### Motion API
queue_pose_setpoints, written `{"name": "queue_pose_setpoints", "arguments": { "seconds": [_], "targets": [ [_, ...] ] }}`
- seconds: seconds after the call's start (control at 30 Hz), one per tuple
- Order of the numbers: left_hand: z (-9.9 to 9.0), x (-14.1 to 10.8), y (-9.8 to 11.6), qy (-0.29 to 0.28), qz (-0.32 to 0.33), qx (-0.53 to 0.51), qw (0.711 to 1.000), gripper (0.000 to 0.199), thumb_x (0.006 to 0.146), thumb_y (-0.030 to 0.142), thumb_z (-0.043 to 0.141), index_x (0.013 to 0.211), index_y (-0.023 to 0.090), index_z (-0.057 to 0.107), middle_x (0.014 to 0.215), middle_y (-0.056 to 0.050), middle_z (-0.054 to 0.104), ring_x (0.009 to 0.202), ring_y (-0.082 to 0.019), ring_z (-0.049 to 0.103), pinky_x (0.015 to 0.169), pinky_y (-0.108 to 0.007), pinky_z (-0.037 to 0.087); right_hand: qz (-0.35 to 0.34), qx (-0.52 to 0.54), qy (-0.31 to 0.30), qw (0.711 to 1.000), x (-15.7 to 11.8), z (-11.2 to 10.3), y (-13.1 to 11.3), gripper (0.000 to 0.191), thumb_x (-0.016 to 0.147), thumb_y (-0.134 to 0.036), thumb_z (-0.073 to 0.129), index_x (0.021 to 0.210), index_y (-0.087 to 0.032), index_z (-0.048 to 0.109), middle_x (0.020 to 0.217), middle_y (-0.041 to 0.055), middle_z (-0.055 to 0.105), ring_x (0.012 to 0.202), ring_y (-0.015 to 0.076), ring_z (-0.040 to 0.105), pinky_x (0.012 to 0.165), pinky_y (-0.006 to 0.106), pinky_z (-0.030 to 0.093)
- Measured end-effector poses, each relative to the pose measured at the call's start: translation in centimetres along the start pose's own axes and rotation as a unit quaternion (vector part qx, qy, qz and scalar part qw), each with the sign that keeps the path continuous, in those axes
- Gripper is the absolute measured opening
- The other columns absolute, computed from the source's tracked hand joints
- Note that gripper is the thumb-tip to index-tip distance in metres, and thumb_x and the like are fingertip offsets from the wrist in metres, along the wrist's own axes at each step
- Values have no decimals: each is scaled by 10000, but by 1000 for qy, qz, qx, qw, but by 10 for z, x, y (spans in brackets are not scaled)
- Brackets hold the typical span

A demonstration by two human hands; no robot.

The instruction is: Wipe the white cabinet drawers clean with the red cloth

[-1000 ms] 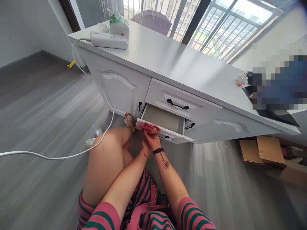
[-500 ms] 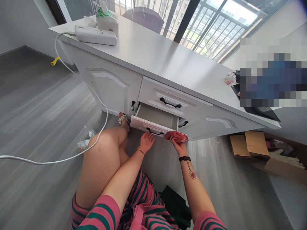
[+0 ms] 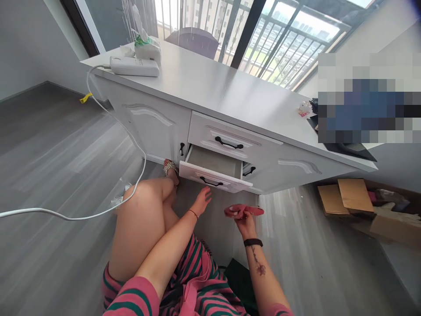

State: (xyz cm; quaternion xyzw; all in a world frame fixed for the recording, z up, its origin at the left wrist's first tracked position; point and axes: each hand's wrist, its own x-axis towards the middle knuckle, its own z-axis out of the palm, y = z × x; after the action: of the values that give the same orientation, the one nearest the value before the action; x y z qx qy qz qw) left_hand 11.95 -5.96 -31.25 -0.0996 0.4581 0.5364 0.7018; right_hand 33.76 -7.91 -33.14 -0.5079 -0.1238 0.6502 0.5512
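My right hand [image 3: 246,225] is closed on a red cloth [image 3: 237,211], which hangs out to both sides of the fingers above the floor. It is in front of the lower drawer [image 3: 213,176], apart from it. That drawer is pulled out, and the part of its inside that shows holds nothing. A black handle [image 3: 211,181] is on its front. Just below the drawer front, my left hand [image 3: 201,201] holds nothing, its fingers loosely bent and somewhat apart.
The upper drawer [image 3: 226,137] is closed. On the white cabinet top [image 3: 210,92] are a power strip [image 3: 134,66], a tissue pack [image 3: 147,49] and a small figurine [image 3: 305,108]. A white cable [image 3: 75,218] runs past my knee. Cardboard boxes [image 3: 355,197] stand at the right.
My right hand has drawn the red cloth back from the drawer front, toward me. My left hand has moved slightly down from the handle, its fingers more bent.
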Motion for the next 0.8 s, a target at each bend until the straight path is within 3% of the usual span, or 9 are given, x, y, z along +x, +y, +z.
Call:
{"name": "queue_pose_setpoints", "arguments": {
  "seconds": [0.13,0.27,0.33,0.47,0.57,0.7,0.8],
  "targets": [
    [3,-46,-5,-62,-14,117,991,200,675,102,732,852,185,688,1082,-106,656,1206,-238,499,995,-335,351,49,-9,26,998,-59,11,24,129,617,-210,577,742,-221,609,705,-27,664,649,151,632,639,307,548],
    [-3,-113,4,-260,-36,241,934,354,657,171,781,998,147,692,1064,-131,692,1023,-257,623,894,-331,435,85,0,-60,995,-112,40,20,252,657,-397,663,839,-222,673,842,24,701,789,202,651,798,368,544],
    [-12,-149,10,-301,-35,236,923,381,655,172,787,1021,134,689,1002,-124,714,909,-246,665,848,-334,469,96,-29,-116,988,-132,55,16,251,651,-436,684,787,-225,672,788,21,689,738,198,636,790,360,541],
    [-37,-199,10,-241,-5,172,955,351,660,166,785,998,127,699,945,-113,734,842,-246,690,844,-360,507,60,-114,-226,966,-160,82,15,187,647,-371,693,742,-219,640,715,-19,639,648,150,581,700,290,519],
    [-51,-212,5,-153,42,105,982,288,717,167,737,1001,133,702,970,-103,739,922,-247,688,911,-361,503,43,-156,-266,950,-179,100,12,310,684,-337,675,971,-223,653,882,-7,677,713,154,607,691,276,504],
    [-55,-220,8,-56,87,49,993,261,746,94,676,1004,129,695,1016,-108,734,980,-253,680,945,-374,502,25,-124,-310,942,-197,116,-1,443,810,-473,583,1203,-270,573,1220,34,627,1070,201,603,923,344,469],
    [-53,-232,18,-60,97,63,991,363,720,49,678,1074,125,671,1022,-119,732,980,-264,681,955,-387,500,-19,-179,-353,918,-199,119,-9,524,737,-393,701,1224,-249,568,1265,49,606,1169,218,551,1011,373,413]
  ]
}}
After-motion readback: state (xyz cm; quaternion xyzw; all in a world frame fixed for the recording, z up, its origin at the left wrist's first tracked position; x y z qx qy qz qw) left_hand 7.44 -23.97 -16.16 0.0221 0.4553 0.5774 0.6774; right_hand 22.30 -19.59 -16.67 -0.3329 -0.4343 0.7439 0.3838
